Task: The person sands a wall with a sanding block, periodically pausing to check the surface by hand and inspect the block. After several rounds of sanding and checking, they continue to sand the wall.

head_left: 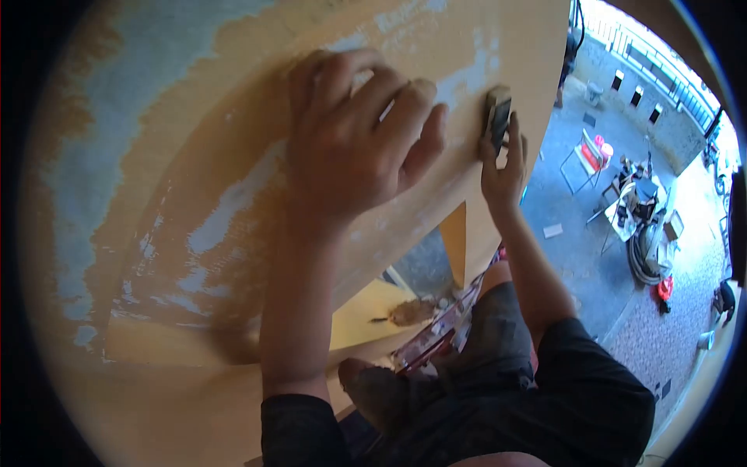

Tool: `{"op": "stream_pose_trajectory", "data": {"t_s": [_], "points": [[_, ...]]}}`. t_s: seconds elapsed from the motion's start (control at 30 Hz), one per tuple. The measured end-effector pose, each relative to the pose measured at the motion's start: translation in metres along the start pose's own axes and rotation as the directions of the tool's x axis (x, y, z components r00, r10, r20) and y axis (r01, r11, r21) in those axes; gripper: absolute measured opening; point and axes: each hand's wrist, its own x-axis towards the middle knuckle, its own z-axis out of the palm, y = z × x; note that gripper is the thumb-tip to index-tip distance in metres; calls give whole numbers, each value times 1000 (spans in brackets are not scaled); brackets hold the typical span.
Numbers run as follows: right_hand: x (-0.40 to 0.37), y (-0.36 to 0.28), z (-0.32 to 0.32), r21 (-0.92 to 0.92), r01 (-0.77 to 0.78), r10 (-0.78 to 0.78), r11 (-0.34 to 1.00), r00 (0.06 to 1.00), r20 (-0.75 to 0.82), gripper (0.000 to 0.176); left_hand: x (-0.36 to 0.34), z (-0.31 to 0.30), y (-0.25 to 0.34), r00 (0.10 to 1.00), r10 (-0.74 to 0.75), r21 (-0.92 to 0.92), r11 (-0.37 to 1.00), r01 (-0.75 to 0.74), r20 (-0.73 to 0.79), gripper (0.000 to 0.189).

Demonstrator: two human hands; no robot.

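Observation:
My left hand (358,136) is up against the patchy orange and white wall surface (233,206), its fingers bent and spread with gaps between them. I see nothing held in it, though its palm side is hidden. Farther right, my right hand (504,171) grips a small sanding block (498,121) with a dark face and a pale tan edge. The block is at the wall near its right edge. Whitish patches of filler or bare plaster show through the orange paint around both hands.
Below me are a red metal frame (436,342), likely a ladder, and a yellow ledge (366,315) with a brown brush-like thing (412,312). Far down on the right stand a folding chair (585,162), a cluttered table (634,202) and coiled hose (642,257).

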Motion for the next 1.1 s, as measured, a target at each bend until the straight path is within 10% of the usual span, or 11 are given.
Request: {"op": "stream_pose_trajectory", "data": {"t_s": [0.13,0.27,0.43,0.5,0.63,0.87,1.0,1.1], "points": [[34,-36,-7,76,-217,215,973,976,30,59,-2,2,0,1000,-3,5,1000,3,7,8],[-7,10,4,1,-1,1,1000,1000,5,60,2,-4,0,1000,-16,18,1000,15,24,8],[22,-29,-2,130,-189,193,973,981,-13,61,-7,1,5,999,-22,-3,1000,22,43,9],[-32,9,-5,-117,2,2,993,999,34,62,-5,1,4,1000,-22,-4,1000,22,4,10],[-141,36,-53,-115,-359,376,926,906,194,68,-2,-3,11,1000,-24,-1,1000,24,14,11],[-220,-22,-110,-93,-530,502,843,711,492,75,-26,-23,30,1000,-3,-249,968,4,4,12],[-235,-42,-124,-43,-669,544,742,562,623,75,-106,-53,96,944,-297,-435,838,331,147,18],[-248,-50,-124,-26,-753,543,658,449,710,75,-192,-57,166,693,-624,-442,539,716,362,23]]}}
